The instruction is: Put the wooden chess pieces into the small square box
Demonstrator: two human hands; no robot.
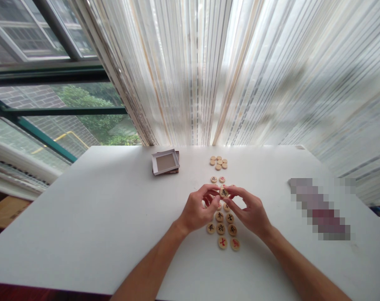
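Both of my hands meet over the middle of a white table [92, 217]. My left hand [198, 210] and my right hand [250, 211] pinch one round wooden chess piece [223, 192] between their fingertips, its red character facing up. Under and just in front of the hands lie several more wooden chess pieces [223, 230] with black and red characters, set out in rows. Two further pieces [218, 179] lie just beyond the hands.
A small cluster of blank-faced wooden discs [218, 162] sits farther back. A shallow cardboard box tray [165, 161] rests at the back left of the table. A blurred-out patch [322, 207] covers something at the right. Striped curtains and a window stand behind the table.
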